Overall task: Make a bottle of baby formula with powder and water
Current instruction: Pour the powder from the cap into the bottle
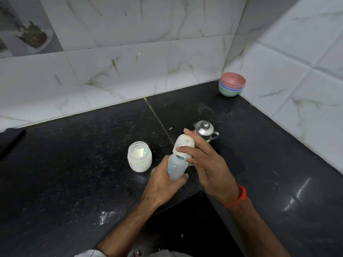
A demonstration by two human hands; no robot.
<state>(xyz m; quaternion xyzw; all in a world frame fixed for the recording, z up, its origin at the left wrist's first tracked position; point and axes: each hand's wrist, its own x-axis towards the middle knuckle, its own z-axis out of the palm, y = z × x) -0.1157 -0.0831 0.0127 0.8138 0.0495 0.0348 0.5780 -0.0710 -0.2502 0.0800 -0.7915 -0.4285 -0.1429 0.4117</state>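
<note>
A black stone counter runs into a corner of white marbled tiles. Stacked bowls sit at two o'clock. The left hand grips the bottle; the right hand pinches its cap. The powder jar stands at nine o'clock of them, the steel pot at one.

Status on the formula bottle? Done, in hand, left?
Done: the powder jar stands open, a scoop inside it. In hand: the left hand grips the baby bottle while the right hand holds its cap at the neck; on or off, I can't tell. The bottle looks empty, so powder, water from the steel pot and mixing probably remain.
</note>
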